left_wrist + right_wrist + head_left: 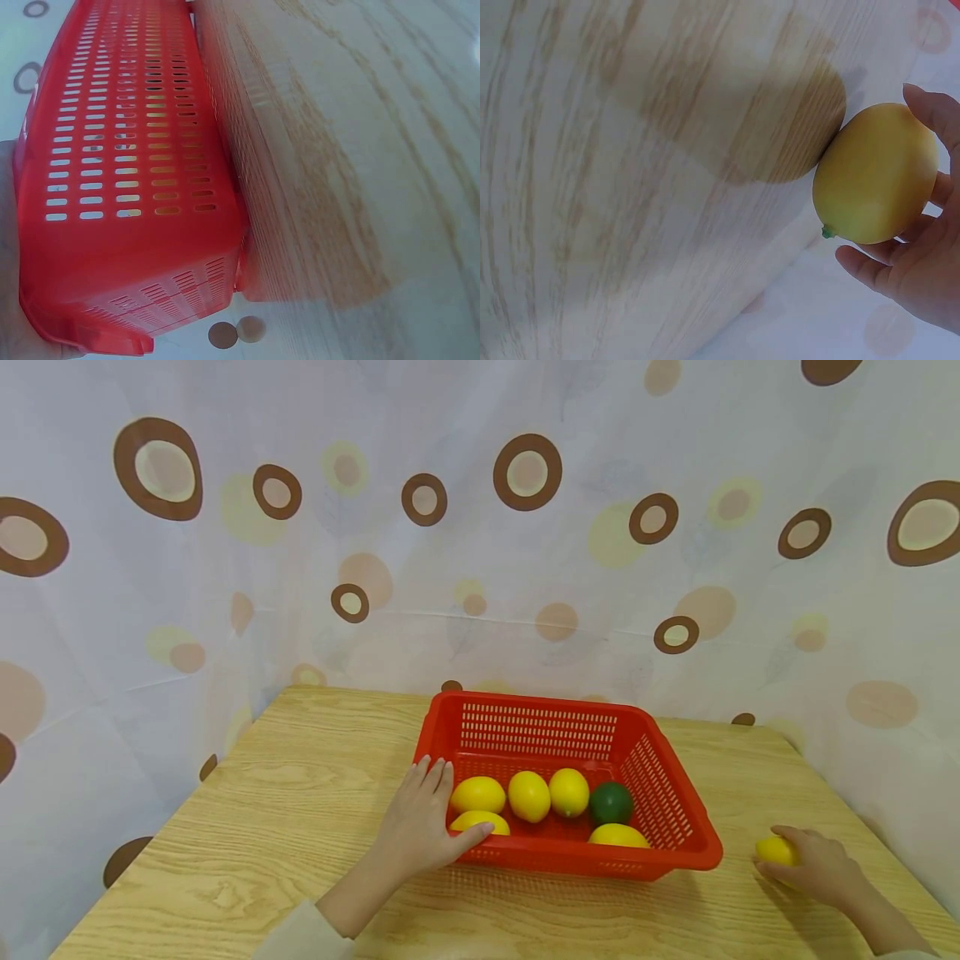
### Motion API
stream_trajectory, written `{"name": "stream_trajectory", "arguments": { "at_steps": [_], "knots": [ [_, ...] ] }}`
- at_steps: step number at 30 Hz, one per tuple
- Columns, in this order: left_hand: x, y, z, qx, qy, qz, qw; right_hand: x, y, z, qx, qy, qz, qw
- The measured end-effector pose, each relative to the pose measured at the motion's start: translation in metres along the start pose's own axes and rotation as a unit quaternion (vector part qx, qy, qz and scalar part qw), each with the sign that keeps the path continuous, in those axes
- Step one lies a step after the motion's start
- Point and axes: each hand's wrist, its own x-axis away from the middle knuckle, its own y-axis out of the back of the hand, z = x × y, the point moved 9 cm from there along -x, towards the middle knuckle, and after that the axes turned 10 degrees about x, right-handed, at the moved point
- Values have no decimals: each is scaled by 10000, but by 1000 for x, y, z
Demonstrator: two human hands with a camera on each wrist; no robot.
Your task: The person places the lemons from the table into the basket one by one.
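Observation:
My left hand [417, 827] rests over the near left corner of a red plastic basket [555, 853], fingers extended on the left rim and thumb along the front rim. In the left wrist view, the basket's slotted wall [127, 247] fills the left side and only a bit of the hand shows. Inside lie several yellow lemons [528, 797] and one dark green round fruit [611, 803]. Right of the basket, my right hand [823, 868] holds another lemon [776, 851] low at the tabletop. The right wrist view shows thumb and fingers around that lemon [875, 174], its green stem tip visible.
The wood-grain table [300, 777] extends on both sides of the basket. Behind it and at the sides hangs a pale curtain [465, 560] with brown and yellow circles. The table's right edge runs close beside my right hand.

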Motion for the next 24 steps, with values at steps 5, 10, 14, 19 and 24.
{"name": "stream_trajectory", "arguments": {
  "at_steps": [5, 10, 14, 19, 24],
  "knots": [
    [0, 0, 0, -6, 9, -3, 10000, -1, 0, 2, -169, 175, -124, 9996],
    [-1, 0, 1, -12, 31, 17, 10000, -2, 0, 2, -307, 238, -188, 9991],
    [-1, -1, 2, -46, 59, 68, 9999, -1, 1, 2, -282, 222, -273, 9990],
    [0, -2, 2, -71, 88, 126, 9999, 0, 1, 0, -263, 190, -271, 9991],
    [-1, -1, 1, -82, 50, 97, 9999, 1, 3, 0, -221, 182, -336, 9990]
  ]
}}
